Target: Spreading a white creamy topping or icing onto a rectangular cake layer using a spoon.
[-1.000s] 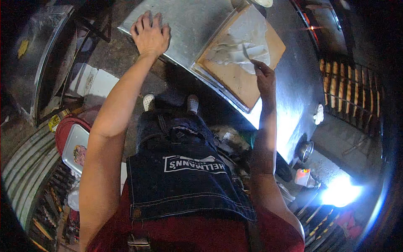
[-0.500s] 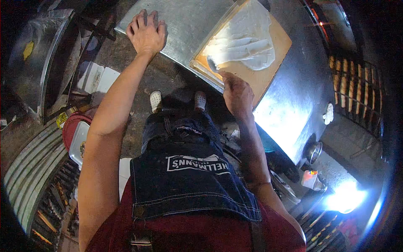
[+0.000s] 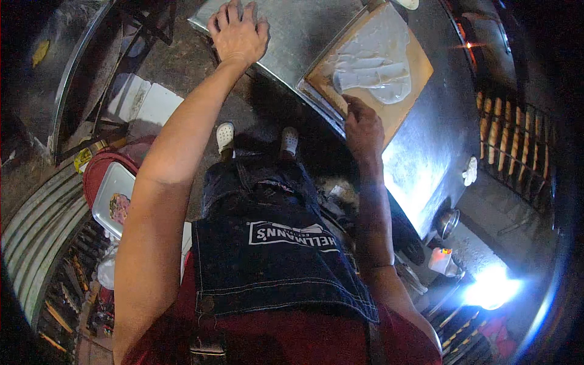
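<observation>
On the table (image 3: 441, 131), a tan sheet (image 3: 421, 68) lies partly under white cream (image 3: 378, 61). Spreading seems in hand: the right hand (image 3: 365, 126) grips a spreader (image 3: 336, 80) at the cream's edge; the left hand (image 3: 241, 38) rests splayed near the table's corner. Bare margins likely call for flat, light strokes.

The floor (image 3: 190, 70) lies dim here; the metal worktop (image 3: 298, 30) gleams; a white light (image 3: 491, 288) glares on the right; a small red light (image 3: 468, 45) glows farther up.
</observation>
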### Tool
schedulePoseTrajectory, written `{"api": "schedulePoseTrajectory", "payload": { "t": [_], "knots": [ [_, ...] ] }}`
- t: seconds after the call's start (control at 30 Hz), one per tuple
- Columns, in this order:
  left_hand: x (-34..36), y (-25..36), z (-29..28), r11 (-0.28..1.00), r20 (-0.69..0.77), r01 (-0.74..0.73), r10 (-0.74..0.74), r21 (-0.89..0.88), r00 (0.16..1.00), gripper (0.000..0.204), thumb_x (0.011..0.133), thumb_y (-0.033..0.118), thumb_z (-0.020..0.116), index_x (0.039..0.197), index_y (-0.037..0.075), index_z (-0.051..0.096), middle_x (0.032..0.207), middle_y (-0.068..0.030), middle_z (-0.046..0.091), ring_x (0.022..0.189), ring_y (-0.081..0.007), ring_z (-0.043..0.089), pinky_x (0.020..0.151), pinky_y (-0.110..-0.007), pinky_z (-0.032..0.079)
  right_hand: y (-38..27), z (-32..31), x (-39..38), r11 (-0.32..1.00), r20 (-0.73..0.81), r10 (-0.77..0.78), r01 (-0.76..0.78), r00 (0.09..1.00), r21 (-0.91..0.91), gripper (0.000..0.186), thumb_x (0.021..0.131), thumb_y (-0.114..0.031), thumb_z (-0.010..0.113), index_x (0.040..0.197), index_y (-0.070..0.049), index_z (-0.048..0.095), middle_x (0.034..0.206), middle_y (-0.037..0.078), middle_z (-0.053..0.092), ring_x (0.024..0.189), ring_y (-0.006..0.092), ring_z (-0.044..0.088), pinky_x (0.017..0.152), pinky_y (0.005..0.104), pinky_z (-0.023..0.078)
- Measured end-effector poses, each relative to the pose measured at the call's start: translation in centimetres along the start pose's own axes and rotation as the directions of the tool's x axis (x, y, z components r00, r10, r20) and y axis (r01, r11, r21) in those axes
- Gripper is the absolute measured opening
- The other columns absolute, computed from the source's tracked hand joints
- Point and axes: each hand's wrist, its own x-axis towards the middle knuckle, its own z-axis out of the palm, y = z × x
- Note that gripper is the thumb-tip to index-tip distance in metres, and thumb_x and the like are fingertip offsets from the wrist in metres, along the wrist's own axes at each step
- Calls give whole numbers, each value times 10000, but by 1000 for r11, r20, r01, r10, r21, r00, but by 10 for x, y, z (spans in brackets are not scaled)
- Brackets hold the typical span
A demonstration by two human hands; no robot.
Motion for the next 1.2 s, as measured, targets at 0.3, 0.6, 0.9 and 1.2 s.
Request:
{"api": "schedulePoseTrajectory", "payload": {
  "t": [0.3,0.6,0.9,1.2],
  "knots": [
    [-2,-9,12,999,-5,3,-3,53,1000,524,910,414,540,1345,126,594,1484,-169,464,1388,-343,366,1144,-537,234,-50,-9,-34,948,79,-11,36,997,-316,358,901,-137,545,1240,-164,655,1068,154,672,1040,375,644,922,530,481],
    [-2,-4,10,999,-3,-20,20,42,1000,528,913,411,536,1352,123,592,1479,-177,470,1387,-348,366,1146,-538,231,3,-7,19,997,24,53,-54,998,56,359,944,-165,504,1248,-169,696,1157,171,711,1106,357,662,958,463,501],
    [0,1,0,999,22,10,-9,-47,1000,539,883,351,569,1339,64,584,1470,-211,467,1371,-370,382,1149,-530,261,-58,18,-33,935,-57,-51,28,997,-355,402,902,-85,568,1281,-199,639,1024,161,663,1010,388,665,860,538,504],
    [-4,-16,23,992,-28,-40,44,122,999,520,938,465,506,1368,186,590,1495,-138,461,1406,-329,349,1145,-548,204,-34,-12,-8,997,-21,67,-66,998,25,367,938,-151,551,1281,-162,681,1159,181,709,1113,349,664,999,454,482]
  ]
}}
